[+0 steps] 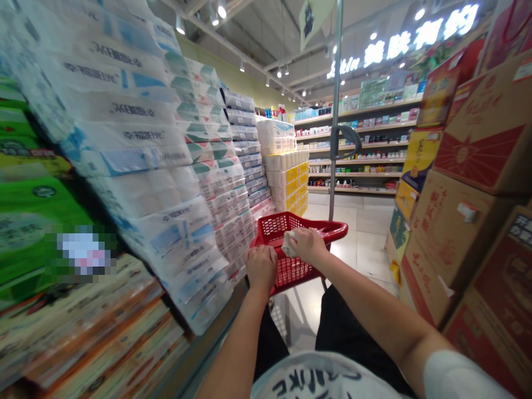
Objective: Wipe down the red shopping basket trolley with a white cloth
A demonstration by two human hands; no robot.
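A red plastic shopping cart (291, 274) with lattice walls stands right in front of my body. My left hand (261, 267) is closed around the left part of its handle, knuckles up. On the right part of the handle rests my right hand (311, 244), fingers curled. A crumpled whitish wad (290, 244) sticks out from those fingers; whether it is paper or cloth I cannot tell. The part of the basket that shows holds nothing I can make out.
Tall stacks of wrapped tissue packs (137, 111) line the left side. Cardboard boxes (453, 221) are piled on the right. A metal pole (334, 111) rises beyond the cart. Farther back are shelves (357, 147) of small goods, with a tiled floor (366, 233) before them.
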